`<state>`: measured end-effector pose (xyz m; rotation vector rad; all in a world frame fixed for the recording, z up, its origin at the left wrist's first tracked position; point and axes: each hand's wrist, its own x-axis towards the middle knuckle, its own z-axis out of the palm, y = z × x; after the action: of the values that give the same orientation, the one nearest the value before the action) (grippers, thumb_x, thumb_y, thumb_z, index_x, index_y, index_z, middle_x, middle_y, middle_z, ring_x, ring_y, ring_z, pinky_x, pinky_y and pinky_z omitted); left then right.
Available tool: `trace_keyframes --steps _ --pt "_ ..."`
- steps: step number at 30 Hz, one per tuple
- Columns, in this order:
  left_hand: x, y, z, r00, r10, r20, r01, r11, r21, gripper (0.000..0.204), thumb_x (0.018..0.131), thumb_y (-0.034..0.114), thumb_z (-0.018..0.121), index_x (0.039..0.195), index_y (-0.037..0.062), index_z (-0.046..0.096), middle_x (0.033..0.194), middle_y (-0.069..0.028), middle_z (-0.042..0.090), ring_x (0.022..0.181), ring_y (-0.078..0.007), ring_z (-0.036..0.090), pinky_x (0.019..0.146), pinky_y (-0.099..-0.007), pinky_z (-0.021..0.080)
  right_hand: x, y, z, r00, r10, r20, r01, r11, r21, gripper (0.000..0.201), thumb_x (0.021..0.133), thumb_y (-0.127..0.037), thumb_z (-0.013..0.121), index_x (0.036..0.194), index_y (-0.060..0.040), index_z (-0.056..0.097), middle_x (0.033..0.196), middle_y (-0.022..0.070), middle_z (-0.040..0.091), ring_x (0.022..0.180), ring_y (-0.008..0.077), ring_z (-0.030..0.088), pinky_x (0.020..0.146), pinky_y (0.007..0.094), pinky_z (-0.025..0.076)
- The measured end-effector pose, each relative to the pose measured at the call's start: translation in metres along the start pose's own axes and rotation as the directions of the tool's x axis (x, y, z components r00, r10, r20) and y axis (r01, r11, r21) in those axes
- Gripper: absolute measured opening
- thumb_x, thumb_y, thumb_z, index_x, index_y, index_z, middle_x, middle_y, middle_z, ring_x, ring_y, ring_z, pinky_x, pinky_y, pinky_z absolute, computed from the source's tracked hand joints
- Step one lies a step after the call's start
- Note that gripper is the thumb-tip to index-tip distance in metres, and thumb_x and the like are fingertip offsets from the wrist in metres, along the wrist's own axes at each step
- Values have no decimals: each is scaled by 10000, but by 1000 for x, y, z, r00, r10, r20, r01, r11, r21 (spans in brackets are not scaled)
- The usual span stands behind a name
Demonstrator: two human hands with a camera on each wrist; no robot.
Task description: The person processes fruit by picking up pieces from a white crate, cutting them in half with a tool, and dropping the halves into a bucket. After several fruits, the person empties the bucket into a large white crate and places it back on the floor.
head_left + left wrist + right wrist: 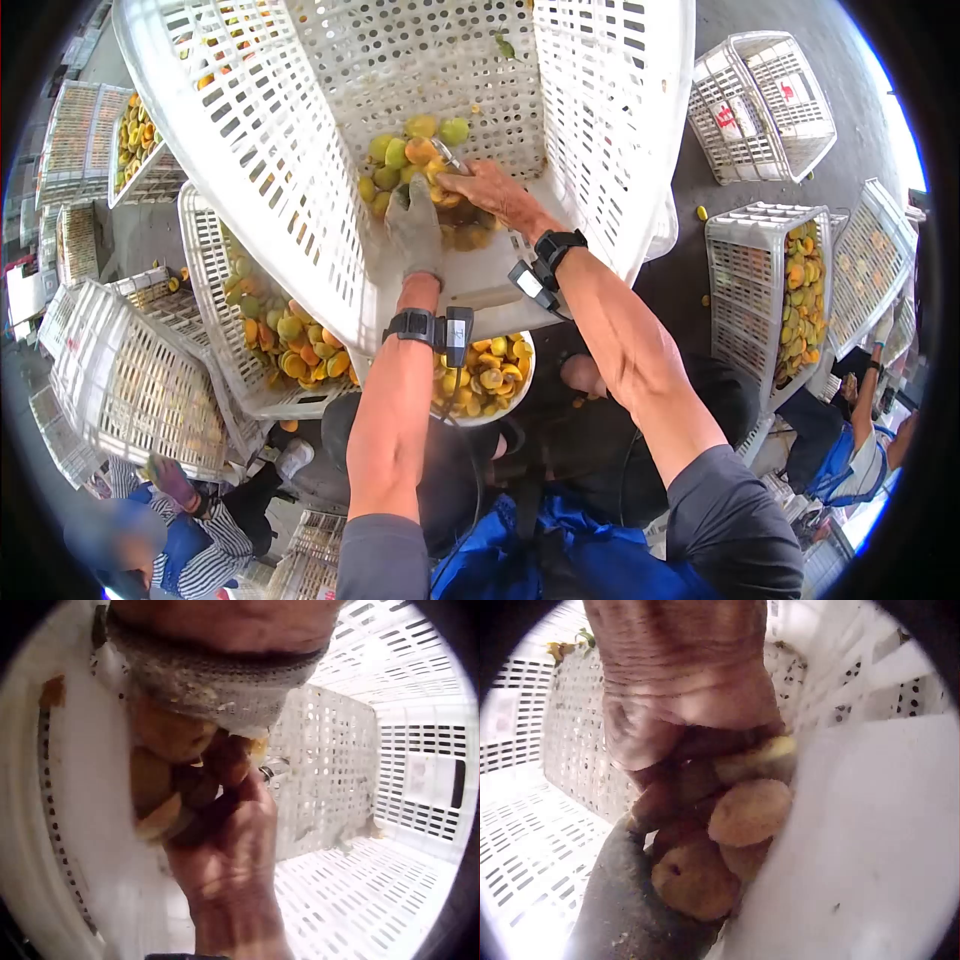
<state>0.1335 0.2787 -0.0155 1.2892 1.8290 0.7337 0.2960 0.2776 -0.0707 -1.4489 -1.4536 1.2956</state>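
In the head view my left hand, in a grey work glove, is down inside a large white crate, its fingers around a yellow-orange peach. My bare right hand meets it from the right and grips a small shiny metal tool, its end at the fruit. The tool's kind does not show clearly. Whole green and yellow peaches lie just beyond the fingers. Peach halves sit under my right hand in the right wrist view, beside the grey glove.
A white tub of peach halves stands below the crate's near edge. More fruit fills crates at left and right. Other crates stand around. One person is at lower left, another at lower right.
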Motion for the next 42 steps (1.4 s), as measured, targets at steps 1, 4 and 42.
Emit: trace_keyframes --steps 1,4,42 --pt "-3 -1 -3 997 74 -6 -74 996 -46 409 1017 286 582 1185 -80 655 1101 -196 717 1013 -288 662 892 -387 500 -1 -6 3 1000 -12 19 9 994 108 510 926 -449 713 1176 -5 698 921 98 718 856 157 634 755 350 493" --pt "-11 1 -9 984 175 -23 -176 963 -207 372 1015 264 581 1151 -69 675 1061 -151 713 949 -233 638 846 -375 499 -9 -44 6 969 241 50 -236 855 462 514 918 -443 729 1172 3 707 956 84 721 863 156 642 731 362 496" --pt "-221 8 -110 981 -43 -187 -112 662 -741 317 1043 164 599 1258 -68 627 1142 -96 682 995 -172 644 882 -316 543 -240 -174 97 957 192 -217 -36 821 570 309 975 -243 693 1150 10 695 844 17 699 715 72 630 621 246 496"
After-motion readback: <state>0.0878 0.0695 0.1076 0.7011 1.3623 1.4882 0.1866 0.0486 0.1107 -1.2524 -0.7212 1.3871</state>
